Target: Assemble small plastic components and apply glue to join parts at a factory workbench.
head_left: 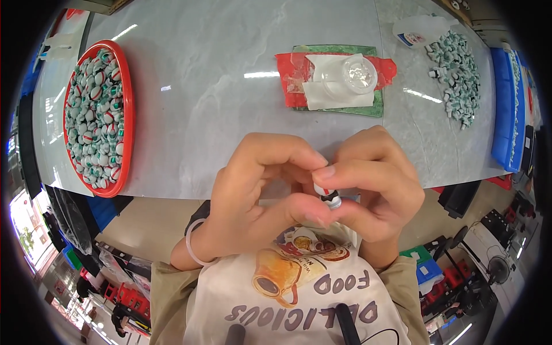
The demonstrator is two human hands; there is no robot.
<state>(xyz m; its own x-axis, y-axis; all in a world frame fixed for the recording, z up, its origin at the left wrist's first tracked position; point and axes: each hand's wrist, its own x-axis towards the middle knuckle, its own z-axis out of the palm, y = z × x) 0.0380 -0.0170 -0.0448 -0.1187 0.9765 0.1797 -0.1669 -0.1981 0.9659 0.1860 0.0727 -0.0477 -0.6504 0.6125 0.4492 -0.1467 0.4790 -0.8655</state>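
Just in front of my chest, a small rounded figure part (328, 195), white with a red stripe and a black band, is pinched between both hands. My left hand (247, 190) reaches it from one side, thumb and forefinger tips touching it. On the other side, the thumb and forefinger of my right hand (382, 181) close on its upper and lower ends. Fingertips cover much of the part. A red oval basket (130, 138) at the left holds many small round white pieces (95, 121) with red and green marks.
Beyond my hands, a green board (330, 49) carries a red sheet (386, 70), white paper (339, 102) and a clear plastic cup (360, 75). Loose green-and-white pieces (457, 77) are heaped at the right, beside a clear bag (422, 29) and a blue bin (503, 109).
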